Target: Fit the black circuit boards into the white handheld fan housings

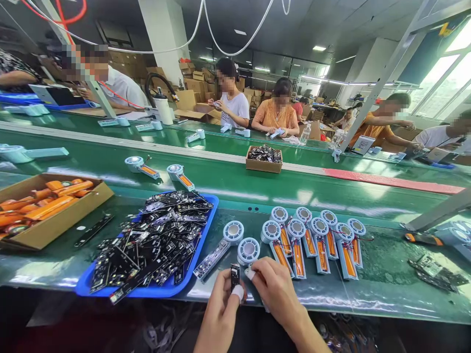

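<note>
My left hand (225,306) is closed on a small black circuit board (235,275), held upright between thumb and fingers. A white cover sits on the thumb tip. My right hand (274,289) is pinched just to the right of the board, with a white cover on a fingertip; what it grips, if anything, is hidden. Just beyond both hands lies a light blue round-headed housing (248,251), its lower part covered by them. Beside it on the left, another housing (217,250) has a circuit board fitted along its handle.
A blue tray (213,215) heaped with circuit boards stands on the left, beside a cardboard box (81,206) of orange battery cells. Several housings with orange cells (320,245) lie at right, near a cutter (423,239). Co-workers sit across the green conveyor (206,169).
</note>
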`<action>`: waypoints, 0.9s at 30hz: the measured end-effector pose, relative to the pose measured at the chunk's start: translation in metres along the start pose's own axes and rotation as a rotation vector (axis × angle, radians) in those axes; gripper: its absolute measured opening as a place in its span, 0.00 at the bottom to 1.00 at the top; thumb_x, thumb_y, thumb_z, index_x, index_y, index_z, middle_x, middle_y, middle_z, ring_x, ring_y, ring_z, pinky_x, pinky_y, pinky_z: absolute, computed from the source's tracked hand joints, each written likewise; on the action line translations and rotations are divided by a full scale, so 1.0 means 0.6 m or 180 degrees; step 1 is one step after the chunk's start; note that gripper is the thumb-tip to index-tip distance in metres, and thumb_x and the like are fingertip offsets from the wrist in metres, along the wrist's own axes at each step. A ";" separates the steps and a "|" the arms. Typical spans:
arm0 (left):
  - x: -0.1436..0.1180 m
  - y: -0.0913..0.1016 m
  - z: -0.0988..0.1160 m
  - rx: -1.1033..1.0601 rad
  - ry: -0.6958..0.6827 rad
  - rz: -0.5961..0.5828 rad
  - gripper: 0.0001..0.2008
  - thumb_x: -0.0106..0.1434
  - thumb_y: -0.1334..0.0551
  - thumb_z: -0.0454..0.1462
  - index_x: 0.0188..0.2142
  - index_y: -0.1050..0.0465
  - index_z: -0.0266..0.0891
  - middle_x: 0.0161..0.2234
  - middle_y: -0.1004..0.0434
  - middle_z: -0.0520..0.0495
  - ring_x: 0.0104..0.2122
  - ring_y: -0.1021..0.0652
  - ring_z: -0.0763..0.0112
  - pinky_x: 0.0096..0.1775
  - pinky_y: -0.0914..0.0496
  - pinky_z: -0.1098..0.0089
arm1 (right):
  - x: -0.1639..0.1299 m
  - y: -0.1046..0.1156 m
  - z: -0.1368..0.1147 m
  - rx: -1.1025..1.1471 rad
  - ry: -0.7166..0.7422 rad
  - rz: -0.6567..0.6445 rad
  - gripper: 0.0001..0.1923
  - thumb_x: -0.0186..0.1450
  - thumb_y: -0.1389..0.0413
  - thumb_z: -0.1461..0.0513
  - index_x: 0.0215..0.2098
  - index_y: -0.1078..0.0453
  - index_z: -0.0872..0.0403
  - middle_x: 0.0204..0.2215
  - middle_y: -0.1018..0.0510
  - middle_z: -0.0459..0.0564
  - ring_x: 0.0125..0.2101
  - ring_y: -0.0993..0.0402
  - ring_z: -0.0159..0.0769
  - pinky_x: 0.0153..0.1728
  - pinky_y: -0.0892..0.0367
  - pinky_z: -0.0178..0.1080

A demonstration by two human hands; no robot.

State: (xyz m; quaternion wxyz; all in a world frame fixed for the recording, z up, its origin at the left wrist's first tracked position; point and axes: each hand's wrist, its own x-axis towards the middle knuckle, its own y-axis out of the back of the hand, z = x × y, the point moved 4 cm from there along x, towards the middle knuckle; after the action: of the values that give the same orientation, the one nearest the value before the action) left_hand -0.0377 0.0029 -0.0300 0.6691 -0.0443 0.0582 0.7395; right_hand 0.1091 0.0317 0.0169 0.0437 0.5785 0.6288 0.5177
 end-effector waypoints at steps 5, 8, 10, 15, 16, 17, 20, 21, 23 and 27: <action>-0.011 -0.004 -0.002 -0.0198 0.0048 0.0282 0.20 0.62 0.40 0.51 0.45 0.27 0.41 0.45 0.20 0.43 0.49 0.21 0.56 0.47 0.26 0.66 | 0.000 0.007 -0.001 0.0821 -0.0231 -0.0270 0.16 0.69 0.50 0.70 0.46 0.23 0.52 0.41 0.17 0.52 0.43 0.20 0.37 0.44 0.26 0.37; 0.003 0.002 0.014 0.0288 -0.0083 0.0221 0.17 0.61 0.39 0.51 0.39 0.25 0.41 0.39 0.19 0.44 0.43 0.20 0.56 0.45 0.25 0.64 | 0.006 0.012 0.010 0.1200 -0.0793 -0.0242 0.14 0.66 0.47 0.70 0.43 0.23 0.52 0.35 0.16 0.48 0.35 0.19 0.35 0.37 0.26 0.34; 0.015 0.003 0.027 0.0518 -0.0206 0.0092 0.17 0.59 0.38 0.50 0.38 0.24 0.41 0.38 0.18 0.43 0.42 0.20 0.55 0.45 0.25 0.62 | 0.008 0.011 0.014 0.1394 -0.1054 -0.0254 0.13 0.65 0.45 0.69 0.44 0.24 0.52 0.32 0.16 0.47 0.29 0.21 0.33 0.30 0.28 0.32; 0.030 -0.004 0.051 0.0726 -0.0557 -0.0142 0.15 0.60 0.40 0.47 0.37 0.20 0.41 0.38 0.15 0.41 0.41 0.18 0.54 0.44 0.24 0.61 | 0.006 0.005 0.013 0.1463 -0.1142 -0.0374 0.13 0.64 0.45 0.70 0.44 0.26 0.53 0.31 0.17 0.45 0.26 0.25 0.31 0.28 0.31 0.31; 0.030 -0.004 0.054 0.0746 -0.0605 -0.0121 0.15 0.60 0.40 0.47 0.35 0.20 0.41 0.37 0.15 0.41 0.39 0.18 0.55 0.42 0.24 0.61 | 0.006 0.006 0.012 0.1319 -0.1046 -0.0387 0.12 0.64 0.45 0.71 0.43 0.26 0.52 0.32 0.18 0.45 0.27 0.25 0.32 0.29 0.31 0.32; 0.029 -0.003 0.056 0.0742 -0.0630 -0.0075 0.15 0.60 0.39 0.48 0.34 0.20 0.41 0.35 0.15 0.42 0.37 0.18 0.55 0.40 0.23 0.62 | 0.007 0.007 0.010 0.1163 -0.0896 -0.0398 0.12 0.64 0.45 0.71 0.42 0.25 0.52 0.32 0.18 0.46 0.30 0.24 0.33 0.31 0.30 0.33; 0.026 0.000 0.054 0.0581 -0.0506 0.0041 0.15 0.58 0.38 0.48 0.31 0.19 0.41 0.32 0.15 0.43 0.34 0.18 0.56 0.38 0.23 0.62 | 0.008 0.008 0.002 0.0857 -0.0361 -0.0401 0.12 0.67 0.46 0.71 0.42 0.25 0.51 0.36 0.19 0.48 0.38 0.24 0.37 0.39 0.28 0.37; 0.025 0.001 0.051 0.0509 -0.0412 0.0061 0.15 0.57 0.37 0.48 0.31 0.19 0.41 0.32 0.15 0.43 0.34 0.17 0.55 0.39 0.22 0.61 | 0.008 0.008 0.000 0.0823 -0.0246 -0.0395 0.12 0.68 0.47 0.71 0.43 0.25 0.51 0.37 0.19 0.49 0.39 0.24 0.37 0.40 0.28 0.38; 0.023 0.003 0.046 0.0394 -0.0247 0.0106 0.15 0.55 0.36 0.49 0.31 0.19 0.40 0.31 0.15 0.44 0.36 0.17 0.53 0.41 0.22 0.60 | 0.006 0.005 -0.001 0.0740 -0.0120 -0.0363 0.13 0.70 0.49 0.70 0.44 0.25 0.51 0.38 0.20 0.50 0.39 0.25 0.38 0.40 0.28 0.38; 0.019 0.006 0.039 0.0386 -0.0286 0.0201 0.15 0.56 0.35 0.49 0.32 0.18 0.41 0.33 0.14 0.43 0.40 0.16 0.51 0.44 0.22 0.59 | -0.001 -0.003 -0.003 0.0519 0.0041 -0.0267 0.15 0.69 0.49 0.72 0.45 0.27 0.51 0.39 0.21 0.50 0.39 0.26 0.37 0.40 0.27 0.38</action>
State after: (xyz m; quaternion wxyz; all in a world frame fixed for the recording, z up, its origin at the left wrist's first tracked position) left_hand -0.0421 0.0172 -0.0085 0.6488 0.0315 0.0743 0.7567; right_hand 0.1069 0.0307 0.0159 0.0140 0.5499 0.6928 0.4663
